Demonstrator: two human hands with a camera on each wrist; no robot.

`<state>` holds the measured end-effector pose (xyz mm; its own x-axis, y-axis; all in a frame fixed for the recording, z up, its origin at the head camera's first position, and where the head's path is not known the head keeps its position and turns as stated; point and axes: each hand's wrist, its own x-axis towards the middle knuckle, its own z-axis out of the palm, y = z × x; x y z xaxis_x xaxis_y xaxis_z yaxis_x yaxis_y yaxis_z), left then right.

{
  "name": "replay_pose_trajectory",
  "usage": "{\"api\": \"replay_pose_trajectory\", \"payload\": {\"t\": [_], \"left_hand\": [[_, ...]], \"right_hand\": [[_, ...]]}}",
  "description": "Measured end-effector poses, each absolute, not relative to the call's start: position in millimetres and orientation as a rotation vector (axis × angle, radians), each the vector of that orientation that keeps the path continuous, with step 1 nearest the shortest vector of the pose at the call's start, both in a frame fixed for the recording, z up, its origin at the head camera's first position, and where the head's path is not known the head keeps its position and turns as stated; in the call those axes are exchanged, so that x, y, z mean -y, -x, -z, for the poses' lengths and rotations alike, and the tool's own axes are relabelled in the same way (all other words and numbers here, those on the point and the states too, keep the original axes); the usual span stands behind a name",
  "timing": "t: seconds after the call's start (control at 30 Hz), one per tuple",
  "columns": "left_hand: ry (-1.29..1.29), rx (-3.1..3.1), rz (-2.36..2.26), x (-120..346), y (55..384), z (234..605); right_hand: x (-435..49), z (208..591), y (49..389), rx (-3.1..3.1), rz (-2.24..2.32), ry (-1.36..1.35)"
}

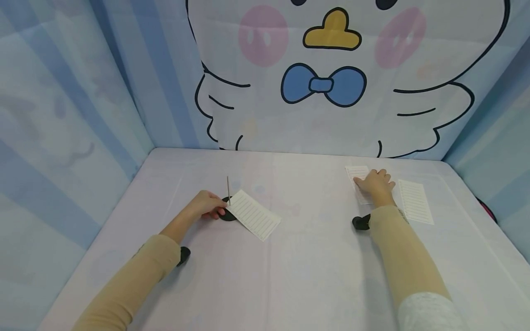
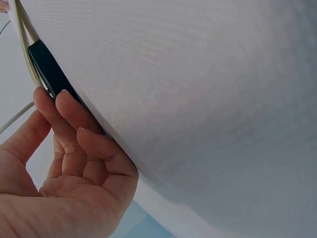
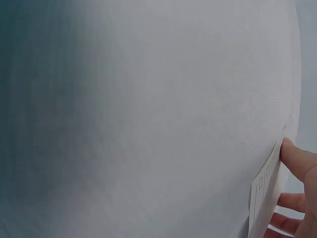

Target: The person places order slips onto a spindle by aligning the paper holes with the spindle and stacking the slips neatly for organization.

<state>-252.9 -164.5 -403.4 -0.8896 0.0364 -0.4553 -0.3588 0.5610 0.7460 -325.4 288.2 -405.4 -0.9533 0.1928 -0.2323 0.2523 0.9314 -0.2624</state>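
Left hand [image 1: 207,204]: my thumb and forefinger pinch the near corner of a lined paper slip [image 1: 254,216]; other fingers curled. The slip lies slanted over the round black base [image 1: 228,216] of an upright metal spike [image 1: 228,188]; cannot tell whether the spike pierces it. Right hand [image 1: 377,184]: fingers apart, thumb touching a second lined slip [image 1: 357,172] on the table [image 1: 314,276]. A third lined slip [image 1: 416,202] lies just right of that hand. Behind the table: cartoon-printed backdrop [image 1: 343,87].
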Motion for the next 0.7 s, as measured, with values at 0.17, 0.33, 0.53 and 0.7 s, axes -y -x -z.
{"api": "replay_pose_trajectory", "payload": {"t": [0.17,0.33,0.53,0.7], "left_hand": [[0.253,-2.371,-1.266,164,252,402],[0.269,-2.368,-1.263,163,253,402],[0.255,-2.368,-1.272,164,253,402],[0.242,-2.366,-1.275,165,252,402]], "right_hand": [[-287,405,324,-2.897,0.460,-0.330],[-284,404,323,-2.930,0.467,-0.345],[-279,402,324,-2.963,0.402,-0.371],[-276,399,325,-2.968,0.351,-0.359]]}}
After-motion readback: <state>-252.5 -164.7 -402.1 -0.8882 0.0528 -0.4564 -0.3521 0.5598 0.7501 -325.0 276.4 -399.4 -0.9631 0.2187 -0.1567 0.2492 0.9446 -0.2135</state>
